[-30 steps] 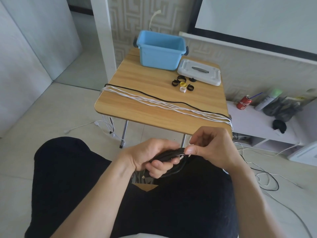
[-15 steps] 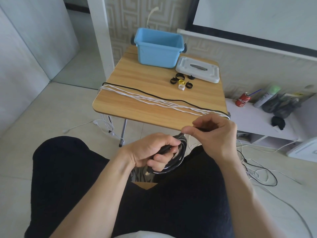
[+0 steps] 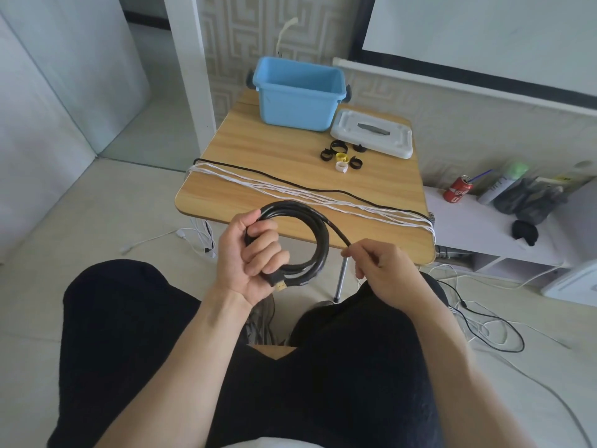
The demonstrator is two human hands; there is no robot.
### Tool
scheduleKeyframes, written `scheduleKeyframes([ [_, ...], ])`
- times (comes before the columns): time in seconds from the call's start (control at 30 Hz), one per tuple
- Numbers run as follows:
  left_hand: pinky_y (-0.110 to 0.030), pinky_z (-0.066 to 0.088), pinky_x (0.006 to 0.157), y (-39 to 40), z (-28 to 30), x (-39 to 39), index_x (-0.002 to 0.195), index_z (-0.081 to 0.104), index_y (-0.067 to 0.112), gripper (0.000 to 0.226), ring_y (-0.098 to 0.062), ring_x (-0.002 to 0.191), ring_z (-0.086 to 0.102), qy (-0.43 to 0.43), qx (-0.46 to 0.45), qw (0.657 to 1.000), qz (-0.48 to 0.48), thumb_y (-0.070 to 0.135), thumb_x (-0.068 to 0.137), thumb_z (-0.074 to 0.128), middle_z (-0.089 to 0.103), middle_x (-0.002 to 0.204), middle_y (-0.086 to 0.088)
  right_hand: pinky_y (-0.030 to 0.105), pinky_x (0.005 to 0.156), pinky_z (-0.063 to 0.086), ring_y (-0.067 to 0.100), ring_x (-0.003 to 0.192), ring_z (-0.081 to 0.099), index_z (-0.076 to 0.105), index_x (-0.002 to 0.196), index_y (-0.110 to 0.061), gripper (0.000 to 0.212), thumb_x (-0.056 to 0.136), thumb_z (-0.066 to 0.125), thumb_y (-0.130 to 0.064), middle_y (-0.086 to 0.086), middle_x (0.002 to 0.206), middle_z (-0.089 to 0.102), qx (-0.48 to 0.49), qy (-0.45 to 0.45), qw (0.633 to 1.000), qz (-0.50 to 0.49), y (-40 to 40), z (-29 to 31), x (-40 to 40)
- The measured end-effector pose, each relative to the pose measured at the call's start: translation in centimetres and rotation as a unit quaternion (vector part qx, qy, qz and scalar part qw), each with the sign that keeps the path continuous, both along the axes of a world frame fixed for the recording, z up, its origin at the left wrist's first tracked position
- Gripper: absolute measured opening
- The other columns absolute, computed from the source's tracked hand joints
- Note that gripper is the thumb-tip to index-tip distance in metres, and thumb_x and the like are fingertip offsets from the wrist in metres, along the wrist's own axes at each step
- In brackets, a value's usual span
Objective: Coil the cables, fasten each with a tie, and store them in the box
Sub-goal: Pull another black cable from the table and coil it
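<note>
Head view: the left hand (image 3: 248, 253) grips a coiled thick black cable (image 3: 315, 240) with fingers curled round the loops, holding the coil upright above the lap, in front of the near edge of the wooden worktop (image 3: 258, 156). A gold-tipped plug (image 3: 280, 286) protrudes below the fingers. The right hand (image 3: 378, 270) pinches the free strand that runs off the coil's right side.

On the worktop, a bundle of thin white cables (image 3: 290, 189) and one thin black cable (image 3: 290, 185) lie stretched diagonally from the left edge to the right edge, between the hands and the far items. Beyond them lies a cluster of black, yellow and white loop ties (image 3: 340, 156). An open blue plastic box (image 3: 298, 93) stands at the far edge, with its white lid (image 3: 371, 134) lying flat just beside it on the right.

A red drinks can (image 3: 457, 189) stands on a low white shelf (image 3: 484, 234) to the right. Loose white and black cables (image 3: 484, 328) trail across the floor.
</note>
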State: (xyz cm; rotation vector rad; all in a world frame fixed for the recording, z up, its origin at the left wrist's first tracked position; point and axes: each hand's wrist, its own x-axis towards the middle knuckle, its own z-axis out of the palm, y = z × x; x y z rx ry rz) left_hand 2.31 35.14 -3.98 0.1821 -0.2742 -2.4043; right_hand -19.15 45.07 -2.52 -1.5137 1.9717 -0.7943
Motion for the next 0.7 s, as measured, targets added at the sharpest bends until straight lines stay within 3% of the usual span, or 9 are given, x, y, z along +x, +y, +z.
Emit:
scheduleKeyframes([
  [0.07, -0.016, 0.025, 0.034, -0.1, 0.2, 0.0, 0.058, 0.044, 0.021, 0.036, -0.008, 0.024, 0.024, -0.029, 0.035, 0.996, 0.073, 0.027, 0.094, 0.047, 0.032, 0.034, 0.008, 0.017, 0.05, 0.04, 0.006, 0.055, 0.053, 0.071, 0.096, -0.025, 0.029, 0.107, 0.045, -0.031, -0.005, 0.072, 0.064, 0.025, 0.059, 0.998, -0.016, 0.3, -0.1, 0.0],
  [0.17, -0.016, 0.026, 0.035, -0.3, 0.5, 0.0, 0.056, 0.04, 0.021, 0.038, -0.009, 0.023, 0.029, -0.049, 0.065, 0.988, 0.129, 0.024, 0.093, 0.048, 0.029, 0.033, 0.007, 0.033, 0.059, 0.047, 0.023, 0.066, 0.058, 0.066, 0.085, -0.015, 0.034, 0.106, 0.045, -0.032, 0.001, 0.071, 0.064, 0.066, 0.126, 0.99, -0.027, 0.9, -0.6, 0.0],
  [0.3, -0.02, 0.027, 0.034, 0.0, 0.6, -0.5, 0.053, 0.039, 0.021, 0.047, -0.007, 0.023, 0.025, -0.105, 0.096, 0.978, 0.154, 0.031, 0.098, 0.044, 0.026, 0.033, 0.008, 0.037, 0.068, 0.049, 0.025, 0.072, 0.063, 0.068, 0.08, -0.01, 0.046, 0.105, 0.044, -0.041, 0.003, 0.073, 0.067, 0.13, 0.136, 0.981, -0.041, 1.4, -0.9, 0.3],
  [0.37, -0.02, 0.026, 0.035, 0.2, 0.8, -0.9, 0.055, 0.039, 0.021, 0.048, -0.006, 0.025, 0.026, -0.135, 0.098, 0.972, 0.166, 0.033, 0.101, 0.043, 0.027, 0.035, 0.009, 0.035, 0.066, 0.05, 0.023, 0.072, 0.065, 0.07, 0.08, -0.01, 0.048, 0.105, 0.043, -0.042, 0.004, 0.075, 0.07, 0.16, 0.133, 0.977, -0.042, 1.5, -0.7, 1.1],
  [0.43, -0.021, 0.026, 0.039, 0.3, 1.0, -1.3, 0.06, 0.039, 0.021, 0.046, -0.007, 0.029, 0.028, -0.176, 0.078, 0.964, 0.183, 0.035, 0.103, 0.044, 0.029, 0.04, 0.009, 0.032, 0.056, 0.046, 0.023, 0.066, 0.062, 0.064, 0.074, -0.009, 0.049, 0.105, 0.041, -0.038, 0.004, 0.069, 0.064, 0.172, 0.17, 0.97, -0.017, 1.6, -0.3, 2.2],
  [0.53, -0.024, 0.033, 0.048, 0.5, 1.2, -2.2, 0.068, 0.042, 0.021, 0.041, -0.01, 0.039, 0.033, -0.24, 0.042, 0.95, 0.197, 0.041, 0.104, 0.046, 0.033, 0.049, 0.007, 0.039, 0.069, 0.055, 0.029, 0.077, 0.065, 0.064, 0.088, -0.005, 0.038, 0.106, 0.036, -0.023, 0.008, 0.083, 0.065, 0.199, 0.242, 0.946, 0.079, 1.9, 0.7, 4.3],
  [0.63, -0.03, 0.042, 0.067, 1.4, 1.0, -3.4, 0.082, 0.045, 0.016, 0.03, -0.015, 0.053, 0.045, -0.305, -0.021, 0.936, 0.175, 0.035, 0.104, 0.048, 0.046, 0.063, 0.002, 0.035, 0.069, 0.049, 0.027, 0.081, 0.059, 0.061, 0.101, -0.008, 0.019, 0.098, 0.042, -0.009, 0.007, 0.097, 0.06, 0.202, 0.243, 0.936, 0.153, 2.3, 1.3, 6.6],
  [0.7, -0.034, 0.044, 0.07, 1.7, 0.7, -3.8, 0.078, 0.049, 0.011, 0.031, -0.018, 0.06, 0.051, -0.368, -0.103, 0.911, 0.152, 0.027, 0.105, 0.048, 0.052, 0.068, -0.003, 0.033, 0.07, 0.046, 0.022, 0.083, 0.053, 0.06, 0.111, -0.011, 0.025, 0.092, 0.047, -0.001, 0.004, 0.102, 0.051, 0.163, 0.249, 0.937, 0.18, 2.3, 1.4, 7.8],
])
